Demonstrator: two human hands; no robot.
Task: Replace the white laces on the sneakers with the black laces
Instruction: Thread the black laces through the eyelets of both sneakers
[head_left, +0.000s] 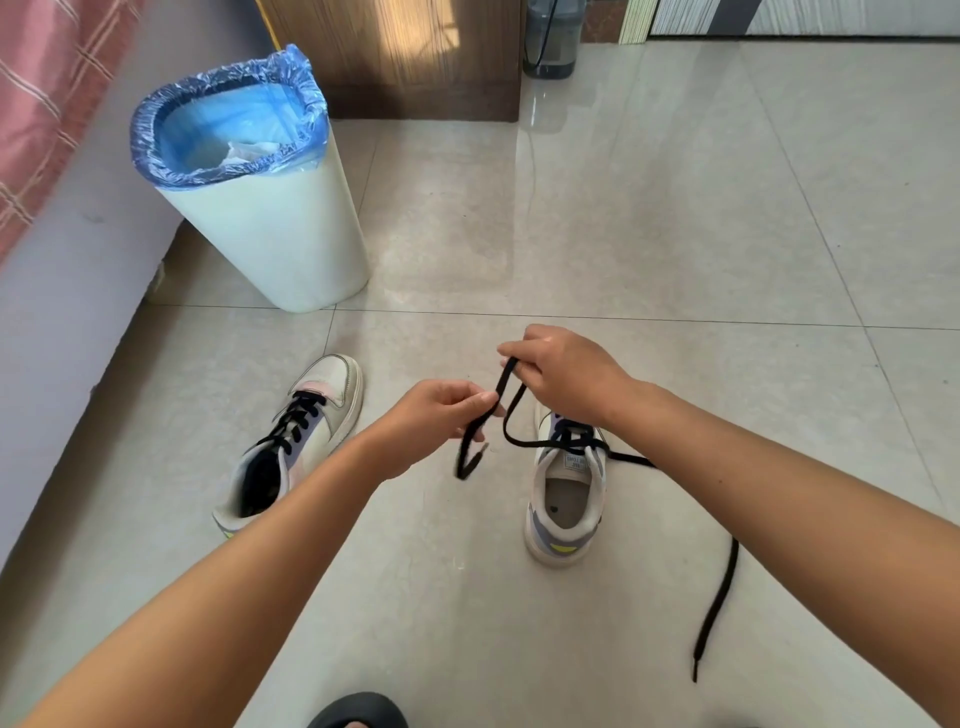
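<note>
Hands pinched one black lace (511, 410): the left hand (441, 415) and right hand (563, 371) each held it above the right sneaker (566, 499) on the floor (675, 234); the left sneaker (296, 441) lay apart.

Lined white bin (270, 244) beside bed (57, 249)

Glossy beige tile floor (675, 208), lined white bin (270, 228), wooden door (415, 52)
</note>
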